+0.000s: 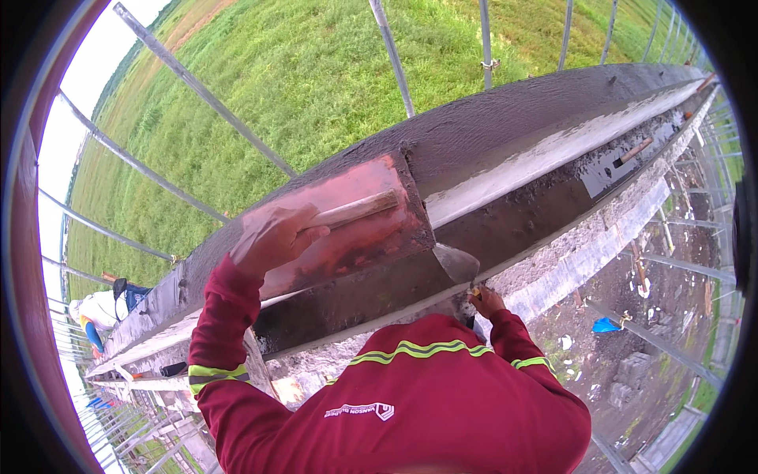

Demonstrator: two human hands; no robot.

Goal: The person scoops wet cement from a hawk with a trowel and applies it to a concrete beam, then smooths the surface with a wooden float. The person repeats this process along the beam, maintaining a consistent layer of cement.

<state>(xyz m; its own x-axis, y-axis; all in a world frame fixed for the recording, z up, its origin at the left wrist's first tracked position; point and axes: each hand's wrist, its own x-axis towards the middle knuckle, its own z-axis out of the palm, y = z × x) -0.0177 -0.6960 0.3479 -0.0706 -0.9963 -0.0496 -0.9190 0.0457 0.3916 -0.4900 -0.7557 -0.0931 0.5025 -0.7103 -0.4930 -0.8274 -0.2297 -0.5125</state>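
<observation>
My left hand (278, 241) is closed around the wooden handle (367, 201) of a wide reddish board float (339, 257), which rests on the grey wet-mortar ledge (537, 110). Mortar crusts the float's right edge. Lower right, my right hand (487, 304) grips a steel trowel (455, 262) by its handle; the blade touches or lies very near the float's lower right corner, over the dark channel (521, 225). A pale strip (497, 186) runs between the ledge and the channel.
Metal poles (181, 71) stand along the far side above grass. A co-worker (106, 312) leans over the ledge at far left. A wooden-handled tool (632, 152) lies in the channel at right. Below right are scaffold tubes (687, 355), rubble and a blue object (606, 325).
</observation>
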